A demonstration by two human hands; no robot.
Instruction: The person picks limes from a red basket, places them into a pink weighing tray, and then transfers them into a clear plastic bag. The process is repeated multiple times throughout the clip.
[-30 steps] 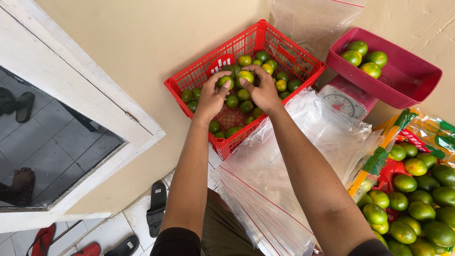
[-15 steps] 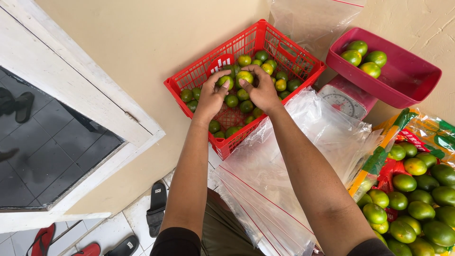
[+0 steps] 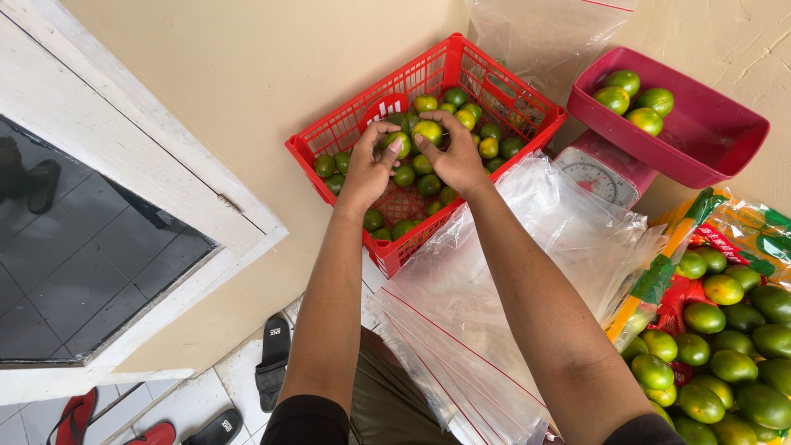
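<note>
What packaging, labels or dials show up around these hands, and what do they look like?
Clear plastic bags: a stack below the right hand, transparent with thin red strips.
Upright clear bag: behind the red basket, against the wall.
White label: on the basket's rim above the left hand, too small to make out.
Scale dial: round, white, under the pink tray.
Printed sack: far right, green, yellow and red, holding green fruit.

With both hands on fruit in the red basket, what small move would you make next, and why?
Probably lift the yellow-green citrus fruit clear. The left hand and right hand both touch it over the red plastic basket, and clear plastic bags lie just beside, nearer the person.
</note>
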